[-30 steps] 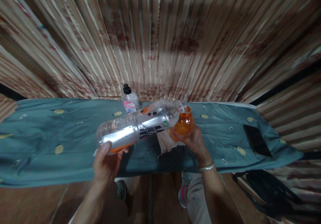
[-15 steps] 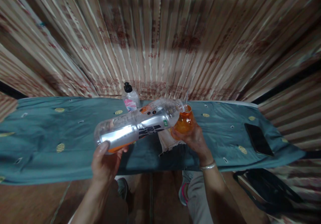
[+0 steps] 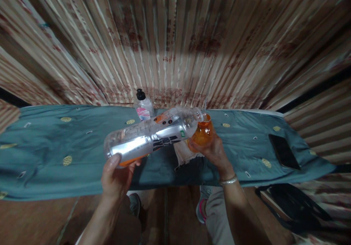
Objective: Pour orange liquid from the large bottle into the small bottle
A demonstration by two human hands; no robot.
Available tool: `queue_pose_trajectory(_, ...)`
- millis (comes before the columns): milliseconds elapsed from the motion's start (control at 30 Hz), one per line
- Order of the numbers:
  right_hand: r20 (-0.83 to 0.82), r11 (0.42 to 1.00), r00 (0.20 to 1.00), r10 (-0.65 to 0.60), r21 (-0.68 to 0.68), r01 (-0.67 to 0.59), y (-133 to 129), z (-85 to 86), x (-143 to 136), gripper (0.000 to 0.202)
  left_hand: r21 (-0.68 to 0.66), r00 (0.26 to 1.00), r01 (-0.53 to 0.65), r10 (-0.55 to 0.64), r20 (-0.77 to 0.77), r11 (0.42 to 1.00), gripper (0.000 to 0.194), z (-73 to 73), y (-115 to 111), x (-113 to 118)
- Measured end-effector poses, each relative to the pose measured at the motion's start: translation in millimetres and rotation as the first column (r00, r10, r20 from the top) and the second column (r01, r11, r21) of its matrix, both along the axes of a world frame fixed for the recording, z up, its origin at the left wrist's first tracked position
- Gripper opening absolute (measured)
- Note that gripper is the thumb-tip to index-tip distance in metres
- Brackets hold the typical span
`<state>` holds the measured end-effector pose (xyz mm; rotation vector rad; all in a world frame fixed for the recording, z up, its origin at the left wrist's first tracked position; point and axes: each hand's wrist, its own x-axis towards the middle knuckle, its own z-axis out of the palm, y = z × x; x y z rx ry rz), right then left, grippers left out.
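Note:
A large clear plastic bottle (image 3: pixel 153 137) with a silver and orange label lies nearly level in the air, its neck pointing right. Wrapped round its lower end is my left hand (image 3: pixel 117 173), thumb on the near side. My right hand (image 3: pixel 212 150) is closed on a small orange see-through bottle (image 3: pixel 204 131), held upright with its open top at the big bottle's mouth. Whether liquid runs between them I cannot tell. Under the orange bottle lies a pale cloth (image 3: pixel 185 156) with a frayed edge. Behind the big bottle stands a clear bottle with a black cap (image 3: pixel 143 108).
A green patterned cloth (image 3: pixel 55 139) covers the narrow table. A dark phone (image 3: pixel 284 151) lies on its right side. Pleated curtains (image 3: pixel 164 44) hang right behind the table. On the floor at lower right is a black bag (image 3: pixel 298 204).
Both hands and both held bottles keep nearly the same pose. The whole view has shifted very slightly.

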<state>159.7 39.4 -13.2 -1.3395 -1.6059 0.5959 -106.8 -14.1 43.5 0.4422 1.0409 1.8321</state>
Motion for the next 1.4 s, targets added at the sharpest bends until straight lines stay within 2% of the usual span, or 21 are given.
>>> queue_pose_trajectory(267,0.011,0.999,0.999,-0.054,-0.003,0.054,1,0.1,0,0.081,-0.026,1.000,0.016,-0.016,0.010,1.000,0.046,0.4,0,0)
queue_pose_trajectory(400,-0.001,0.999,1.000,-0.023,-0.027,0.023,1,-1.9,1,0.082,-0.017,0.999,0.044,-0.044,0.005,0.999,0.048,-1.5,-1,-1)
queue_pose_trajectory(533,0.006,0.998,0.999,-0.050,-0.040,0.051,2,-6.0,2,0.086,-0.017,0.998,0.059,-0.059,-0.008,0.998,0.053,-3.5,-2,-2)
queue_pose_trajectory(667,0.001,0.998,0.999,-0.036,-0.044,0.036,2,-6.8,1,0.082,-0.034,0.998,0.058,-0.059,-0.018,0.998,0.057,0.3,-1,2)
queue_pose_trajectory(800,0.019,0.998,0.998,-0.055,-0.022,0.056,2,-4.3,0,0.080,-0.061,0.999,0.034,-0.033,0.010,0.998,0.053,4.6,0,6)
queue_pose_trajectory(933,-0.005,0.999,0.999,-0.034,-0.015,0.034,1,-1.9,-1,0.080,-0.052,0.997,0.045,-0.042,0.068,0.998,0.045,-0.2,2,5)
queue_pose_trajectory(1100,-0.027,0.998,0.999,-0.042,-0.049,0.041,-1,2.8,-2,0.078,-0.033,0.992,0.046,-0.042,0.121,0.998,0.049,-6.3,5,4)
queue_pose_trajectory(1400,-0.044,0.999,0.998,-0.038,-0.022,0.037,-1,5.2,-3,0.080,-0.067,0.989,0.061,-0.051,0.139,0.996,0.047,2.9,5,10)
